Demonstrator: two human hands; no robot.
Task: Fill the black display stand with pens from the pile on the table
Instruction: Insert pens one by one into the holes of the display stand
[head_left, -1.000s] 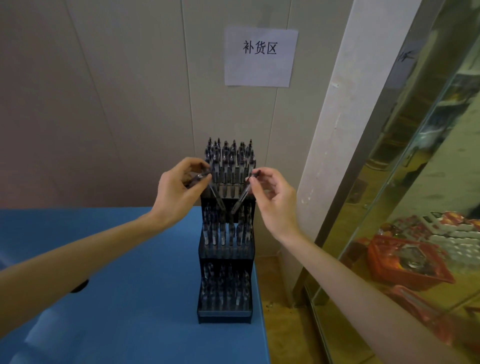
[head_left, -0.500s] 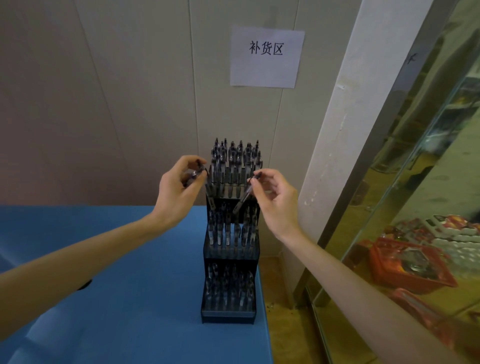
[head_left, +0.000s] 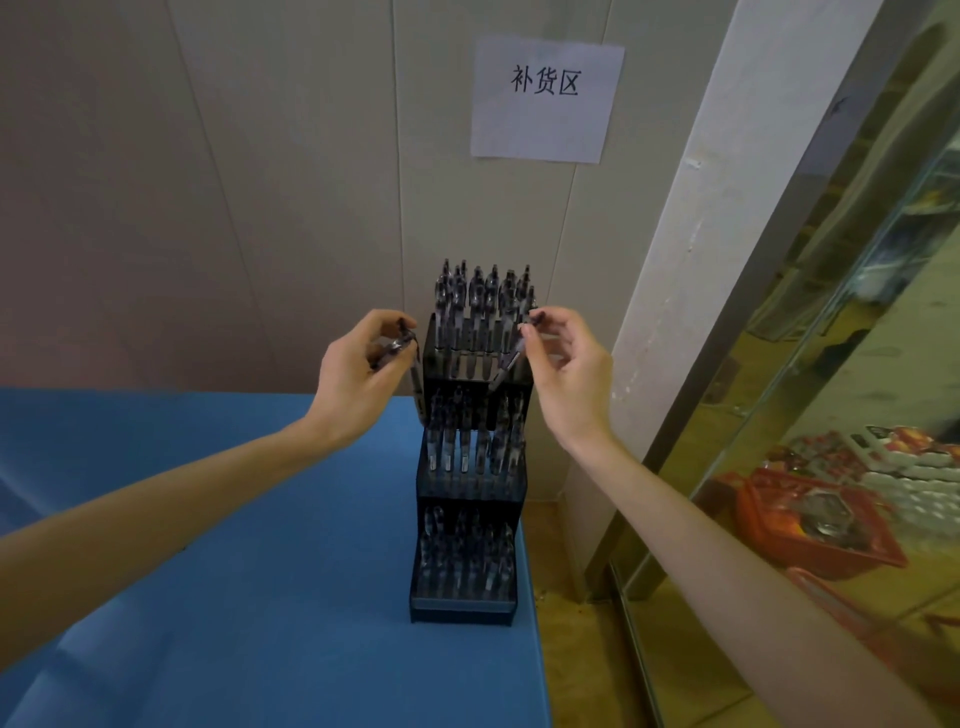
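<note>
From the head camera, the only view I have, I look down on the black stand at the right edge of the blue table, close to the wall. It has three stepped tiers, and all of them already carry rows of upright pens. I judge the filling to be near its end, with a few slots left in the top tier.

My left hand is beside the top tier's left corner, with fingers curled and pinching a pen that hangs tip-down against the stand's side. My right hand is at the top tier's right corner, pinching a second pen that slants in toward the front row. The pile named in the task is out of frame, so I cannot say what remains there.

To do this step well, I would bring each pen upright over a free slot before lowering it, because a slanted tip will catch on the neighbours. I would seat one pen at a time and keep the other hand clear of the packed rows. The slots themselves are dark and blurred here, so I cannot tell which are empty; I would feel for the gap rather than push. The stand is tall and narrow near the table edge, so I would press straight down, not sideways.
</note>
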